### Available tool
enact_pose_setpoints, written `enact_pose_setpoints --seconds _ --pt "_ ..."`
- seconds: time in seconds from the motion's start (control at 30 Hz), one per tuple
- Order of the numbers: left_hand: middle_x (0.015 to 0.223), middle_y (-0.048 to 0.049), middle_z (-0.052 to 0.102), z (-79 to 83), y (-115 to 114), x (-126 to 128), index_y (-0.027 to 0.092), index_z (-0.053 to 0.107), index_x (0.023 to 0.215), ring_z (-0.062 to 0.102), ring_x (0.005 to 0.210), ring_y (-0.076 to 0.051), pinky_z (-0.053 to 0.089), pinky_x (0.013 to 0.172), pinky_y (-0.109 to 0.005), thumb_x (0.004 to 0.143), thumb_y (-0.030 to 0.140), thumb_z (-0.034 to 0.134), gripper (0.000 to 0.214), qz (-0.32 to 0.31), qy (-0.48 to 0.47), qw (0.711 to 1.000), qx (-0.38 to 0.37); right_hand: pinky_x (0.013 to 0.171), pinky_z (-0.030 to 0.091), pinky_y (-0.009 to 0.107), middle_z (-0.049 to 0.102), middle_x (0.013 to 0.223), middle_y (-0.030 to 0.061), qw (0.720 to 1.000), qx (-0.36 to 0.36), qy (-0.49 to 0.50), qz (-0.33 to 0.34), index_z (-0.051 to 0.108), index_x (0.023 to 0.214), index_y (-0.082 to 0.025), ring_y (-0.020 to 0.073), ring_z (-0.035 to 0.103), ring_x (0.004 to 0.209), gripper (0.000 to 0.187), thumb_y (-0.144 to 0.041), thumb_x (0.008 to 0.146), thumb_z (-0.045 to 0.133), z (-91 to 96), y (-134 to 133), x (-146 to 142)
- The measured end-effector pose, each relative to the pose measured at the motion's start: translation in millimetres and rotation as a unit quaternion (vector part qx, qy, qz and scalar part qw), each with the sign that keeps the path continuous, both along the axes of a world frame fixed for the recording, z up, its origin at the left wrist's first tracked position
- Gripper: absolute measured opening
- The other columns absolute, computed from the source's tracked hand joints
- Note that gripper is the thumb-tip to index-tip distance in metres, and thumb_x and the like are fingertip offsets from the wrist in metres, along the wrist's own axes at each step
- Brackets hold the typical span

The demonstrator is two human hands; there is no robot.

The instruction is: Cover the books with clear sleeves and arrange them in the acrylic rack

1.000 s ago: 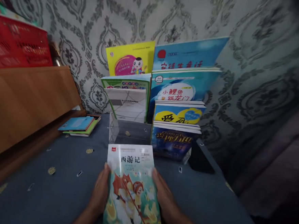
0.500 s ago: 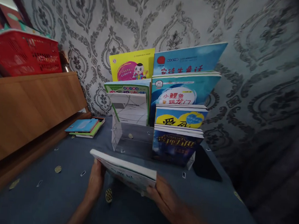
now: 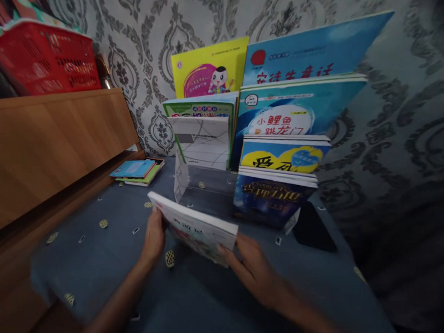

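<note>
A white-edged book [image 3: 194, 231] is held tilted above the cloth, its light cover with an illustration facing me. My left hand [image 3: 155, 235] grips its left end, and my right hand [image 3: 251, 265] pinches its right end, thumb on the cover. Just beyond it stands a tiered clear book rack [image 3: 181, 176]. On the rack's right side, a dark blue book [image 3: 273, 200] leans in front, with a blue-and-yellow book [image 3: 283, 154] and a teal book [image 3: 298, 108] behind. The left side holds a white-grey book [image 3: 204, 140] and a yellow book [image 3: 209, 69].
A small stack of books [image 3: 140, 171] lies at the left by a wooden cabinet [image 3: 52, 139]. A red basket [image 3: 47, 60] sits on the cabinet. Right of the rack lies a flat black object [image 3: 314, 229]. Dark patterned cloth [image 3: 117, 250] covers the table against the papered wall.
My view has shifted, so the rack and its books appear higher and larger. Both hands still hold the book, and more of its cover now shows.
</note>
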State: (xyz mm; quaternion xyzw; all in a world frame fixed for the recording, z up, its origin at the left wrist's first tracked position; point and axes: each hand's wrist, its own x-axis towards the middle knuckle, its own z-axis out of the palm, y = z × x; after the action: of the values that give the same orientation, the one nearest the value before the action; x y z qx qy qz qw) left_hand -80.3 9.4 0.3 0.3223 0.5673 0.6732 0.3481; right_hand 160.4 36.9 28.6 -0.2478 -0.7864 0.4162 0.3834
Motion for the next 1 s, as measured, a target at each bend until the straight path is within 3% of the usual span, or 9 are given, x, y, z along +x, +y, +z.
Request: enact_pose_setpoints --seconds 0.1,0.27,0.4,0.57,0.67,0.73,0.83,0.93,1.0 --pt "0.074 -0.0003 0.063 16.2 6.0 3.8 0.021 0.062 0.075 0.057 0.079 -0.018 0.047 0.071 -0.025 0.091 0.065 0.054 0.048 0.048 0.086 0.995 0.025 0.089 0.057 0.04 0.077 0.107 0.0071 0.999 -0.023 0.007 0.031 0.075 0.112 -0.025 0.0266 0.07 0.097 0.03 -0.041 0.096 0.056 7.1 -7.5 -5.0" --pt "0.073 0.0006 0.063 36.4 16.5 5.0 0.019 0.065 0.074 0.054 0.074 -0.017 0.044 0.068 -0.023 0.086 0.059 0.063 0.042 -0.08 0.183 0.98 0.015 0.093 0.057 0.045 0.077 0.106 0.0068 0.984 -0.148 0.08 0.05 0.075 0.112 -0.023 0.0273 0.07 0.099 0.036 -0.049 0.094 0.058 1.8 -21.2 -12.8" --pt "0.064 0.0022 0.059 29.1 18.3 -6.2 0.02 0.063 0.067 0.049 0.063 -0.015 0.039 0.058 -0.022 0.086 0.046 0.067 0.033 -0.161 0.233 0.958 -0.044 0.065 0.06 0.033 0.074 0.081 0.0043 0.94 -0.3 0.157 0.048 0.075 0.097 -0.018 0.0183 0.066 0.068 0.041 -0.057 0.089 0.063 -20.1 -25.6 -15.3" --pt "0.067 -0.002 0.065 9.9 26.4 -17.5 0.02 0.068 0.074 0.057 0.063 -0.017 0.043 0.06 -0.024 0.096 0.042 0.052 0.035 -0.25 0.387 0.88 -0.112 0.054 0.058 0.025 0.07 0.077 0.0012 0.879 -0.428 0.206 0.045 0.07 0.092 -0.018 0.0136 0.064 0.065 0.032 -0.047 0.08 0.076 -50.0 -20.8 -7.0" --pt "0.074 -0.0038 0.066 1.9 30.6 -14.2 0.019 0.069 0.085 0.062 0.072 -0.021 0.048 0.072 -0.029 0.098 0.041 0.048 0.034 -0.235 0.496 0.823 -0.146 0.055 0.058 0.025 0.07 0.076 0.0014 0.862 -0.466 0.197 0.042 0.069 0.087 -0.017 0.0131 0.064 0.064 0.028 -0.04 0.076 0.079 -63.6 -14.8 -3.0" --pt "0.092 -0.0078 0.068 1.7 25.8 -5.0 0.017 0.068 0.104 0.064 0.088 -0.025 0.05 0.084 -0.036 0.097 0.04 0.049 0.031 -0.201 0.568 0.785 -0.146 0.057 0.059 0.026 0.071 0.076 0.0021 0.85 -0.488 0.197 0.034 0.068 0.086 -0.016 0.0136 0.066 0.066 0.024 -0.035 0.076 0.08 -69.2 -11.2 -2.3" --pt "0.118 -0.0141 0.063 7.9 2.9 18.6 0.015 0.06 0.123 0.06 0.111 -0.03 0.048 0.096 -0.046 0.098 0.039 0.048 0.037 -0.176 0.646 0.737 -0.093 0.063 0.06 0.027 0.072 0.077 0.0031 0.835 -0.516 0.192 0.028 0.067 0.084 -0.015 0.0136 0.068 0.068 0.015 -0.027 0.082 0.076 -71.8 -7.9 -1.5" --pt "0.119 -0.0114 0.065 11.4 -29.0 44.7 0.019 0.06 0.122 0.062 0.111 -0.028 0.051 0.096 -0.045 0.1 0.044 0.048 0.036 -0.256 0.664 0.701 -0.051 0.066 0.061 0.026 0.072 0.076 0.0035 0.823 -0.536 0.186 0.035 0.067 0.083 -0.015 0.0132 0.07 0.069 0.011 -0.025 0.088 0.07 -70.4 -6.7 1.3" --pt "0.126 -0.0131 0.065 7.5 -46.1 57.4 0.018 0.058 0.127 0.06 0.118 -0.031 0.051 0.099 -0.048 0.096 0.048 0.055 0.043 -0.267 0.696 0.666 -0.043 0.068 0.061 0.025 0.073 0.075 0.0038 0.817 -0.544 0.189 0.043 0.068 0.084 -0.014 0.0129 0.07 0.07 0.014 -0.026 0.092 0.066 -69.3 -6.1 3.6"
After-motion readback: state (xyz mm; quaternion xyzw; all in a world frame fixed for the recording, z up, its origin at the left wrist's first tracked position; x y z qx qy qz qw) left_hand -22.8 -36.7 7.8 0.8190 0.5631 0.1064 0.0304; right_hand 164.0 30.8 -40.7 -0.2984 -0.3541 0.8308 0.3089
